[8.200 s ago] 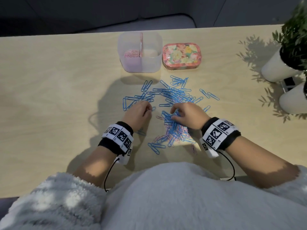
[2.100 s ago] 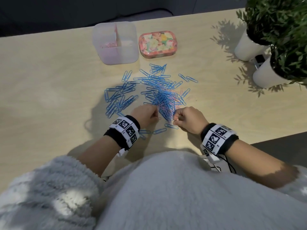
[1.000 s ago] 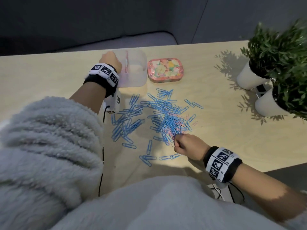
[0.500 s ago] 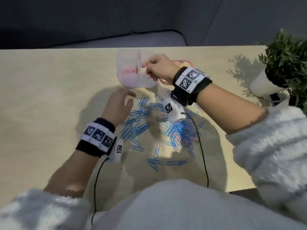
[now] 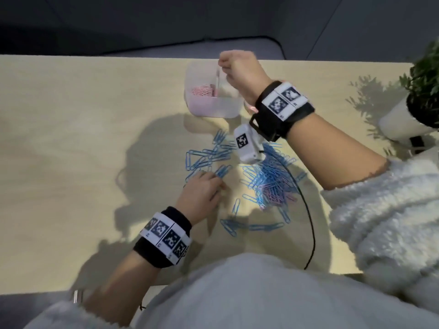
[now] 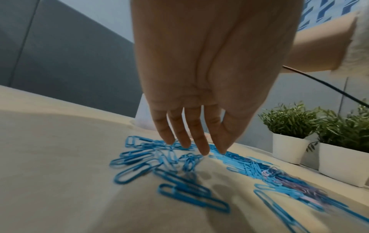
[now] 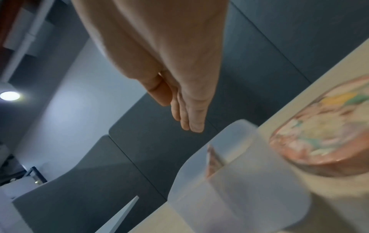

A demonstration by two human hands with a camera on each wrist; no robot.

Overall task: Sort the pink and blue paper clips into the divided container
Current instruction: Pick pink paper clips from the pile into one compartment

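Observation:
The translucent divided container [image 5: 213,108] stands at the table's far side, with pink paper clips [image 5: 202,91] in its left compartment. My right hand [image 5: 228,65] hovers over its pink divider. In the right wrist view the right hand [image 7: 185,119] has straight fingers, holds nothing visible and is above the container [image 7: 239,181]. My left hand [image 5: 213,179] lies on the left group of blue paper clips [image 5: 209,155]. Its straight fingertips [image 6: 203,151] touch those blue clips [image 6: 139,170]. A denser pile [image 5: 268,176] of blue clips with some pink clips [image 5: 275,195] lies to the right.
A floral tin [image 7: 329,134] sits right of the container, mostly hidden behind my right wrist in the head view. Potted plants [image 5: 422,91] in white pots [image 6: 289,146] stand at the right edge. A black cable [image 5: 308,222] hangs from the right wrist across the pile.
My right hand left the pile and rose to the container, now over its divider. My left hand came back from the container and settled on the left group of blue clips.

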